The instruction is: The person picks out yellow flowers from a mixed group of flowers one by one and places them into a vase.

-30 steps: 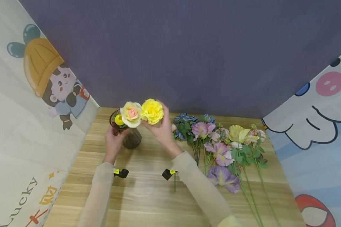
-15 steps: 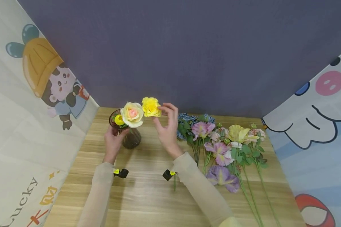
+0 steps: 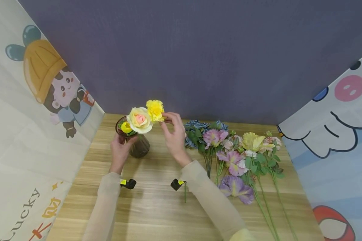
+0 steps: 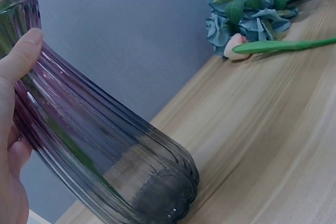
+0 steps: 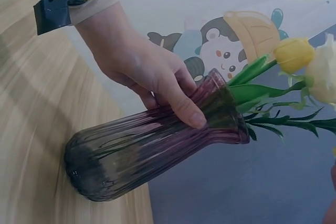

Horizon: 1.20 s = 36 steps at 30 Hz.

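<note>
My left hand [image 3: 120, 150] grips the neck of a ribbed purple-grey glass vase [image 3: 140, 147], thumb across the near side in the left wrist view. The vase stands on the table, with green stems visible through its glass. A yellow tulip [image 5: 294, 54] and a cream rose with a pink centre [image 3: 139, 119] rise out of its mouth. Behind the rose is a frilly yellow carnation [image 3: 155, 109]; its stem is hidden in the head view. My right hand [image 3: 175, 137] pinches the carnation's right edge between thumb and fingertips.
Right of the vase, blue flowers [image 3: 196, 125], pink and purple irises [image 3: 233, 163] and a yellow iris [image 3: 253, 142] lie on the wooden table [image 3: 157, 207], stems toward me. A pale pink tulip [image 4: 236, 46] lies by the blue ones. A dark wall panel [image 3: 181, 60] stands behind.
My right hand came out from behind the carnation, drew right, then returned left to its edge. The carnation has shifted left and slightly up, closer to the rose. My left hand stays on the vase.
</note>
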Available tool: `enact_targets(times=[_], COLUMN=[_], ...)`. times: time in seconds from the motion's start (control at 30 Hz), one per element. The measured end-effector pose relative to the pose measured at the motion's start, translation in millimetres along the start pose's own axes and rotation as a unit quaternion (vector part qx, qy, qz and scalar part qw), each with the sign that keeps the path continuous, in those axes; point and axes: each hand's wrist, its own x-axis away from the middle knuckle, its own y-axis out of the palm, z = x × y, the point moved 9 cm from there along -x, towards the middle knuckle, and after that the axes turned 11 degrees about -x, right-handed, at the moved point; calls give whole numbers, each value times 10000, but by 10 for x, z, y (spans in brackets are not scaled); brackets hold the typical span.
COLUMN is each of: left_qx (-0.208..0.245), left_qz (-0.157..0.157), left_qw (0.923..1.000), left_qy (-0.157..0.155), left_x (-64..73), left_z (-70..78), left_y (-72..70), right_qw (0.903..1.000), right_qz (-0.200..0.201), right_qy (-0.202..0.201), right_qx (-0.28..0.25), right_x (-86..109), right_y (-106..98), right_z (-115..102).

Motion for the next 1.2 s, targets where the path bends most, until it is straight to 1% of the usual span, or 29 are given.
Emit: enact_targets(times=[0.2,0.3,0.47,0.53,0.6,0.67,0.77,0.87,1.07,1.2], left_qx=[56,73,47,40,14,-7,-35,-36,-24,4], left_qz=[-67,-85,-81,-83,-82,-85,-92,-96,-117,-107], left_qw=[9999,9999,9999,9999,9999,9999,9999,9999,9997,9999], left_qy=[-115,-121,-89,-84,-98,-119,-136,-122,-195,-103], left_x=[0,0,1,3,5,8,10,9,12,10], left_z=[-6,-8,-10,-10,-14,-16,-19,-18,-32,-28], left_y=[10,13,13,12,10,8,6,6,15,14], right_qw=[9988,9975,9953,9931,9895,9845,9793,9783,9821,9815], right_qz=[-436,-549,-594,-748,-995,-1273,-1544,-1566,-1322,-1287], right_qy=[172,151,-10,-33,68,259,538,660,747,828], right_qx=[171,415,760,907,1043,1177,1197,1184,1115,1149], right_x=[5,-17,-66,-80,-83,-75,-60,-54,-39,-19], right_y=[103,123,123,147,187,232,275,281,235,220], right_z=[14,-19,-105,-128,-127,-106,-68,-36,44,91])
